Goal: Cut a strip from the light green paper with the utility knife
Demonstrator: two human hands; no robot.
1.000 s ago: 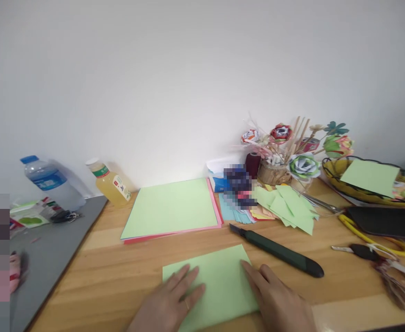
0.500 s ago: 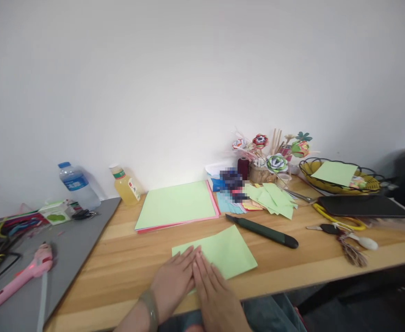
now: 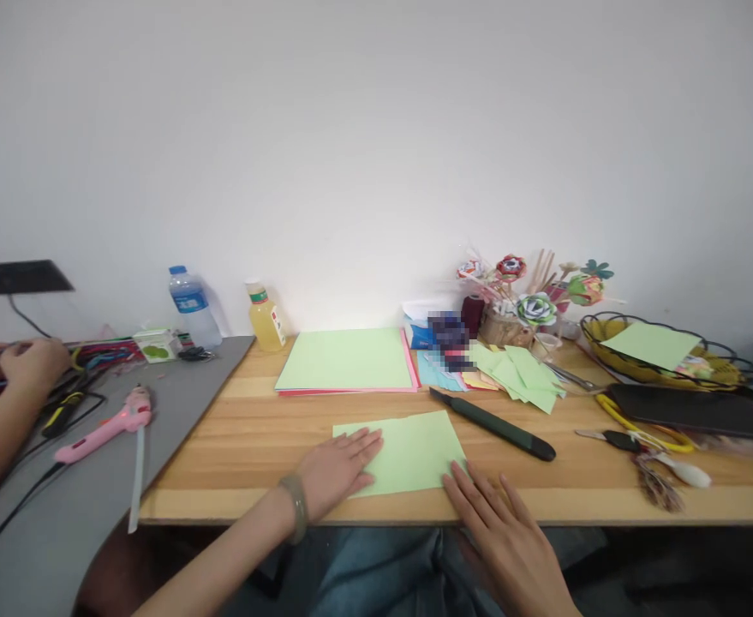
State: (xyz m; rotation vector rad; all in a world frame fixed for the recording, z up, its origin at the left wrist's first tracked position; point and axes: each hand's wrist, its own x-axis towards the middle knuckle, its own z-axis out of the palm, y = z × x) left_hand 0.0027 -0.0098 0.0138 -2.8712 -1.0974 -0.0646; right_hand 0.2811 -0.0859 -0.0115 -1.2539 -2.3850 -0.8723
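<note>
Your left hand lies flat, fingers spread, on the near left part of the light green paper sheet; your right hand rests open at its near right corner, grasping nothing. The sheet sits at the front edge of the wooden table, against a bare white wall. A dark utility knife lies just beyond; a grey mat adjoins the table's left.
</note>
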